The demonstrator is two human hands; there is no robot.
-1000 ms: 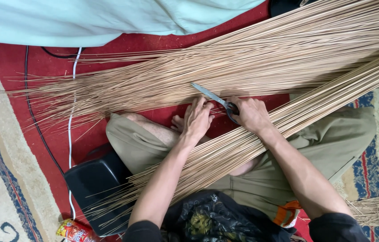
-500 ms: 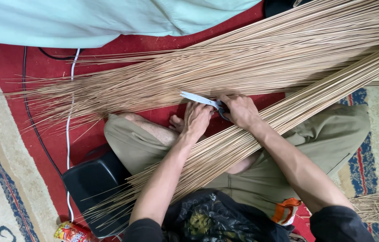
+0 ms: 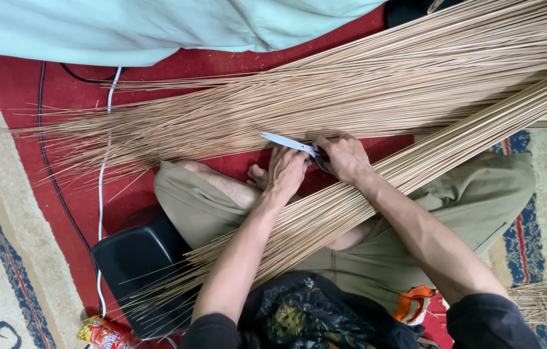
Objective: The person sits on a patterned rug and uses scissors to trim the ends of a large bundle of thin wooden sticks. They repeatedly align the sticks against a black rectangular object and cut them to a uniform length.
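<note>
Right hand (image 3: 346, 158) grips scissors (image 3: 293, 145), left hand (image 3: 286, 173) presses sticks (image 3: 377, 187); red-yellow packet (image 3: 102, 333) bottom-left.

Even, soft light over your lap and the floor; a sharp, clear view.

You get bright, diffuse light with no clear source, and shadows stay faint: a thin dark line under your right hand (image 3: 344, 158) and beneath the bundle of sticks (image 3: 377, 97). The scissors (image 3: 293, 145) blade catches a pale glint, and the light cloth (image 3: 157, 26) along the top edge runs close to washed out. Fine stick tips near the left edge blur slightly. The black box (image 3: 137, 265) holds little detail.
</note>
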